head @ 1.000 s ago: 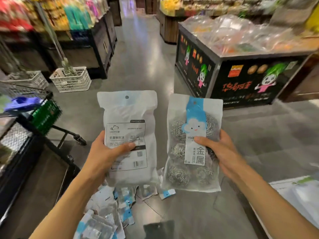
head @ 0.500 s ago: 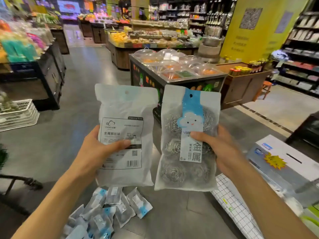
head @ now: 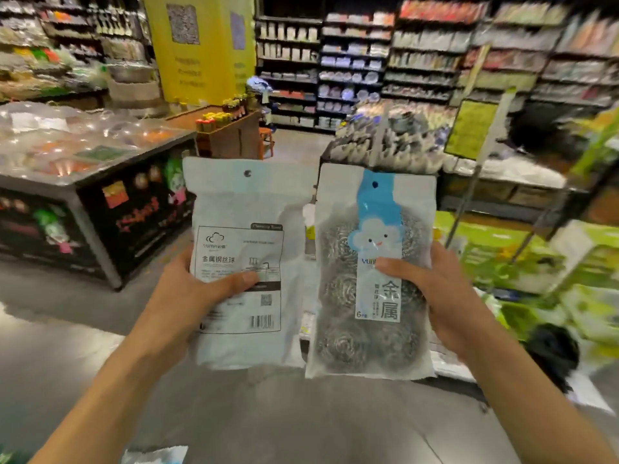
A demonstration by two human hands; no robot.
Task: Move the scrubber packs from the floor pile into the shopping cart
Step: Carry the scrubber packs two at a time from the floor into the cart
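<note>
I hold two scrubber packs upright in front of me. My left hand (head: 187, 296) grips a white pack (head: 248, 212) with its printed back and barcode facing me, thumb across the label. My right hand (head: 445, 296) grips a second pack (head: 371, 336) showing steel-wool balls, a blue strip and a cloud face, thumb on its label. The two packs hang side by side, almost touching. One corner of a pack (head: 154, 455) from the floor pile shows at the bottom edge. The shopping cart is out of view.
A black display island (head: 100, 209) with clear domed lids stands at the left. A wooden stand (head: 231, 135) sits behind it. Shelves (head: 435, 61) line the back. Green boxes (head: 536, 262) and a metal rack (head: 469, 182) fill the right. Grey floor (head: 301, 420) lies below.
The view has swung to the right: the cart and most of the floor pile have left the frame, and shelves and green boxes have come in. Both hands keep holding their packs.
</note>
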